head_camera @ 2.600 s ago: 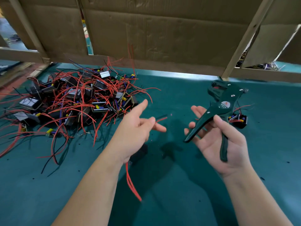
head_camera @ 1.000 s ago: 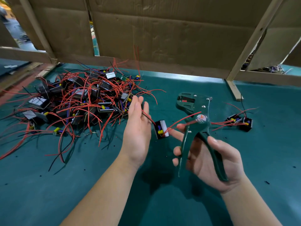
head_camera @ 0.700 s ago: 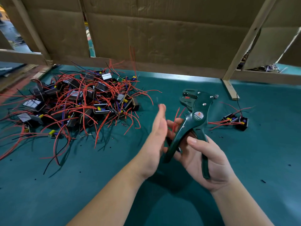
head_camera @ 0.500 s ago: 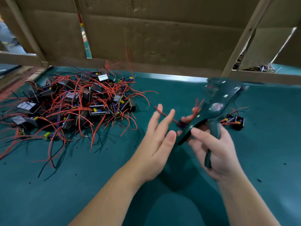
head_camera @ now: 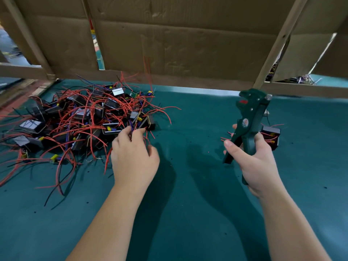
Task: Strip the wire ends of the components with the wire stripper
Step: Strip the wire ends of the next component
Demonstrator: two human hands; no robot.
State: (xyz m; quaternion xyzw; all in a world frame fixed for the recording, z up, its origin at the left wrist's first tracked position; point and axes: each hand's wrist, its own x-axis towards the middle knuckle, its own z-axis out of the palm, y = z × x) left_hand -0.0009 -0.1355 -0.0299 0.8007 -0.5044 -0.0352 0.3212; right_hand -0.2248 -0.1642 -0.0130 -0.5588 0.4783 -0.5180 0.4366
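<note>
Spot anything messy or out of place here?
Mostly the pile of components on the left of the green mat: its red wires tangle and sprawl every way, some poking up against the cardboard wall. Small specks dot the mat. Nothing looks damaged.

Left hand [head_camera: 133, 157] palm down (fingers curled), right hand [head_camera: 252, 161] gripping wire stripper [head_camera: 251, 112]

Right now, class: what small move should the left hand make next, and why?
Probably draw one component from the pile of components and carry its wire to the wire stripper. The left hand reaches into the pile's near edge, while the right hand grips the stripper upright, no wire in it.
</note>
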